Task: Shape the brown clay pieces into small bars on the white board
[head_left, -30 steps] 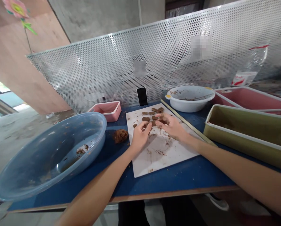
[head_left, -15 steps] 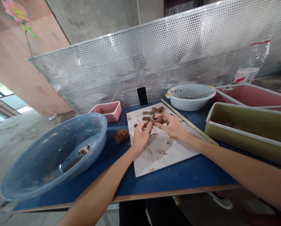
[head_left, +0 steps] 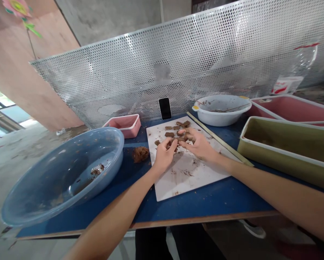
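Observation:
Between my two hands, over the white board [head_left: 178,187], is a small brown clay-like piece [head_left: 180,139]. My left hand [head_left: 165,152] closes thumb and fingers on its left end. The fingers of my right hand [head_left: 198,144] curl around its right end. Just beyond my fingers, several similar brown pieces [head_left: 169,134] lie in short rows on the board; some are partly hidden by my hands. Dark crumbs and a thin twig-like scrap [head_left: 187,173] are scattered nearer to me. Left of the board rests a rough brown lump [head_left: 140,154] on the blue table [head_left: 213,202].
A large blue basin [head_left: 61,180] with brown bits stands at left, a small pink tray [head_left: 126,126] behind it. A phone [head_left: 165,108] leans against the perforated metal panel [head_left: 118,79]. At right are a strip [head_left: 218,139], a white basin [head_left: 217,117], a green planter [head_left: 286,144] and a pink planter [head_left: 303,108].
The view has shifted slightly. Both hands stay at nearly the same place on the board around the brown piece, with only slight finger movement.

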A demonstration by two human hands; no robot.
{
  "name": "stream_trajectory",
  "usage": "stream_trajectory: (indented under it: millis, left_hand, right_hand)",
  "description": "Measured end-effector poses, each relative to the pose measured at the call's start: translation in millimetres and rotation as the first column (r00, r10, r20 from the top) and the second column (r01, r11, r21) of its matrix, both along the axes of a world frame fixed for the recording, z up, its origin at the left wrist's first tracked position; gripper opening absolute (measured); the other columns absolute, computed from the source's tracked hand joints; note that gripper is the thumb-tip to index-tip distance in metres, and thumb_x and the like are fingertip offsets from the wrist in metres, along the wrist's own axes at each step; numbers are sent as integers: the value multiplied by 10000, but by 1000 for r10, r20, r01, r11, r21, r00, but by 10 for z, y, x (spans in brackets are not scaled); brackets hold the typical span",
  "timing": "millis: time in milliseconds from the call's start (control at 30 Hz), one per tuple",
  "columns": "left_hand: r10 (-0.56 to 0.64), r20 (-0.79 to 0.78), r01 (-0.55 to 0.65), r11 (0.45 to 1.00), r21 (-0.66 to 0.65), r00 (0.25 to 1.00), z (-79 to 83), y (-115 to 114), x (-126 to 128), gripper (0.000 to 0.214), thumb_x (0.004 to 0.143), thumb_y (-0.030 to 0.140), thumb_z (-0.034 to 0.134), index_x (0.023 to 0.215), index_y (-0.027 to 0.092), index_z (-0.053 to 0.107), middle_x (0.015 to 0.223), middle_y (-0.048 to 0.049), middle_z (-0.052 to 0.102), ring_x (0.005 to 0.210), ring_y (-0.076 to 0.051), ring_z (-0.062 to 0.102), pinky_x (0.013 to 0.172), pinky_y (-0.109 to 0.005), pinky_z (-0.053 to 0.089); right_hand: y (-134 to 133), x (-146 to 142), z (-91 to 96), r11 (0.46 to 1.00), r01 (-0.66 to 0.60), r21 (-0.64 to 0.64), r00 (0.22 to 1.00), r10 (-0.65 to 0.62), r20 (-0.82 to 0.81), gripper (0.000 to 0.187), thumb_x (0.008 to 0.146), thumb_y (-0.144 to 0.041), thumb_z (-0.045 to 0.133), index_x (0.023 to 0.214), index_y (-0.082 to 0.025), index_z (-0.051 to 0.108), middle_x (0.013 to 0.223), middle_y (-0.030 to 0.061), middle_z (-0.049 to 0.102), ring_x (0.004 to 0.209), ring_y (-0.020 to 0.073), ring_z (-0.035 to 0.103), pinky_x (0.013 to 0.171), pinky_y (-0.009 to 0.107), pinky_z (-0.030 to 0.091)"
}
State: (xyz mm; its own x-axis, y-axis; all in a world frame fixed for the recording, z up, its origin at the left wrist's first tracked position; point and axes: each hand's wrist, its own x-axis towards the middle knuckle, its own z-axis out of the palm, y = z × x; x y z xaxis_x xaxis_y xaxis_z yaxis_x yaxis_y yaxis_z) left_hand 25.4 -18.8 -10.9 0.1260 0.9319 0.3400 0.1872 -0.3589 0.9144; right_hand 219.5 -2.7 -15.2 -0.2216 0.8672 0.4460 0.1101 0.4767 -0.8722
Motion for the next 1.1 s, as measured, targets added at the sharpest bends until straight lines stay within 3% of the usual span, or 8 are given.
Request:
stream_trajectory:
  millis: [200, 300, 433, 533, 600, 700, 767, 1100]
  left_hand:
    - [-2, -15, 2, 1000, 18, 1000, -28, 24, -11, 455, 1034, 645, 688, 918, 205, 686, 796, -23, 669, 723, -167, 600, 686, -301, 462]
    - [-2, -32, 2, 1000, 30, 999, -50, 60, -26, 469, 1035, 658, 682, 909, 206, 686, 781, -19, 666, 706, -164, 586, 679, -303, 448]
    - [-49, -48, 51, 998, 40, 998, -70, 93, -50, 502, 1027, 687, 693, 887, 204, 696, 759, -14, 653, 697, -165, 576, 671, -302, 446]
    - [-10, -10, 10, 999, 32, 1000, -79, 92, -55, 542, 1042, 706, 672, 865, 197, 727, 745, -24, 663, 697, -168, 585, 684, -309, 476]
    - [16, 66, -16, 1000, 5, 998, -88, 85, -44, 531, 1033, 709, 692, 970, 191, 791, 831, -52, 736, 736, -178, 629, 721, -320, 526]
    - [14, 154, -13, 1000, -6, 988, -98, 71, -19, 512, 950, 651, 837, 1200, 205, 830, 1143, -111, 832, 909, -215, 728, 799, -339, 589]
    - [10, 151, -13, 1000, 17, 988, -97, 63, -10, 505, 916, 602, 894, 1231, 212, 833, 1245, -126, 832, 985, -233, 752, 823, -342, 600]
    - [-46, 136, 35, 996, 81, 990, -27, 49, -54, 444, 944, 550, 896, 1234, 228, 799, 1156, -102, 846, 1040, -244, 782, 825, -339, 609]
  right_hand:
    - [31, 87, 6, 996, -75, 49, 994, 71, 80, 467, 1015, -607, 747, 1352, -299, 651, 1330, 118, 800, 1123, 313, 818, 1028, 538, 689]
    - [58, 118, -3, 997, -45, 67, 992, 37, 122, 435, 1052, -635, 681, 1310, -285, 687, 1288, 121, 808, 1118, 321, 812, 1044, 561, 678]
    - [75, 102, -6, 996, 7, 92, 996, -16, 91, 398, 1027, -635, 724, 1202, -278, 727, 1220, 107, 828, 1177, 319, 799, 1091, 538, 661]
    - [69, 72, -5, 998, -12, 63, 1000, 10, 22, 399, 996, -622, 772, 1204, -286, 719, 1228, 103, 832, 1155, 310, 816, 1047, 513, 685]
    - [63, 60, -1, 999, 8, 45, 1000, -8, -14, 393, 977, -614, 799, 1175, -285, 715, 1204, 104, 837, 1134, 315, 829, 1020, 511, 695]
    - [56, 55, 12, 998, 47, 34, 999, -46, -28, 378, 973, -600, 808, 1141, -275, 714, 1164, 109, 848, 1108, 323, 841, 999, 514, 699]
    - [52, 54, 19, 998, 48, 38, 999, -47, -27, 372, 975, -594, 807, 1140, -272, 717, 1148, 107, 855, 1082, 319, 846, 996, 511, 700]
    - [13, 40, 35, 991, 78, 105, 997, -79, 6, 319, 1006, -572, 778, 1163, -296, 808, 1253, 78, 864, 1202, 314, 821, 1060, 495, 675]
